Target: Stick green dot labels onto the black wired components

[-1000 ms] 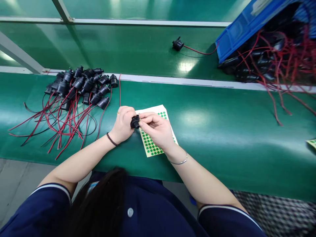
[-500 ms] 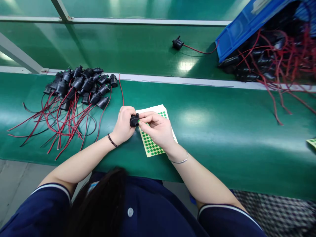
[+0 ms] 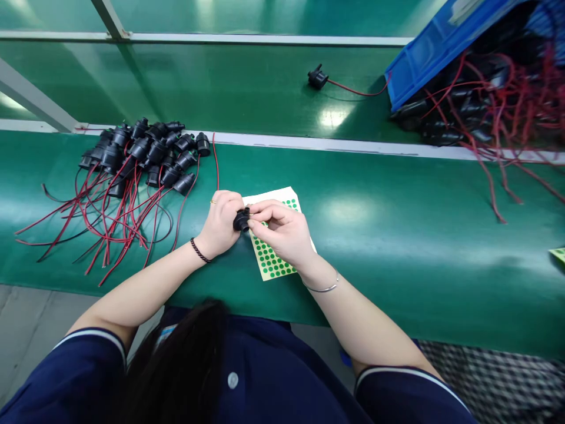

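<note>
Seen from above the seated person, the left hand (image 3: 222, 221) is curled closed around a small black connector (image 3: 241, 220), of which only the rounded end shows beyond the knuckles. The right hand (image 3: 282, 232) is nearly closed, its thumb and forefinger pinched together against that exposed end; whether anything lies between the fingertips cannot be told. The connector's long axis runs roughly left to right across the surface (image 3: 397, 235), its visible end pointing toward the right hand, while the rest of its body is hidden in the left palm. A red wire (image 3: 216, 162) runs from the left hand away toward the far edge of the belt. The connector sits between the two hands, held just above the near left corner of a yellowish sticker sheet (image 3: 276, 259) printed with rows of green dots; the right hand covers the middle of that sheet. To the left, well apart from the hands, lies a pile of black connectors (image 3: 145, 153) with red and black leads (image 3: 110, 218) fanned out toward the near edge. On the farther green belt a single connector (image 3: 318, 78) lies with its red wire trailing toward a tilted blue bin (image 3: 432, 47), from which a tangle of red wires and black parts (image 3: 485, 112) spills. A second dotted sheet (image 3: 558, 254) shows at the right edge.
</note>
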Demonstrator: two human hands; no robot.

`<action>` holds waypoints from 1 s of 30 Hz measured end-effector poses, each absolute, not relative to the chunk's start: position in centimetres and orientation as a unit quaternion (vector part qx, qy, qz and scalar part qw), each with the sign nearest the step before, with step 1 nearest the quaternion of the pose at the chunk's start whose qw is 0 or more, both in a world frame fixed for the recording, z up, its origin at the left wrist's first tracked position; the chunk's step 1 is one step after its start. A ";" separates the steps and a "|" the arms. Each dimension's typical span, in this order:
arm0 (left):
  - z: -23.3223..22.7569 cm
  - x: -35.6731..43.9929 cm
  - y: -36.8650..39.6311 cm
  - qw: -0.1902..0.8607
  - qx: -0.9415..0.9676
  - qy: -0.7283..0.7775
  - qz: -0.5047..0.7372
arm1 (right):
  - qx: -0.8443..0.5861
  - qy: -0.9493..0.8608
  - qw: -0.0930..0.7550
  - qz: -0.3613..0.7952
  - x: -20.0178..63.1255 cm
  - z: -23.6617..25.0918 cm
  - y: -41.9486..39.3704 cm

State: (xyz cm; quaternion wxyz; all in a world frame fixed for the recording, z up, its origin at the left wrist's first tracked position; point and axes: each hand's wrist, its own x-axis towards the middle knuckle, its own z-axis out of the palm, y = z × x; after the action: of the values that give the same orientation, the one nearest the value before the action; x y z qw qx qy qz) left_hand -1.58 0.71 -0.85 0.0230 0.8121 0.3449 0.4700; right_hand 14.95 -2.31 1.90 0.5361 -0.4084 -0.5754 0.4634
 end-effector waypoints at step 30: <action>0.7 -1.8 1.8 0.461 0.598 0.484 0.442 | -0.393 -0.764 0.471 0.201 14.9 0.6 -2.2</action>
State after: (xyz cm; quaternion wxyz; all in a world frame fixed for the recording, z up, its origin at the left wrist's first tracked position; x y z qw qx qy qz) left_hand -1.82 1.77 0.70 0.4608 0.5982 0.4841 0.4420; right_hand 14.88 -2.19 0.64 0.4706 -0.3934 -0.7637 0.2013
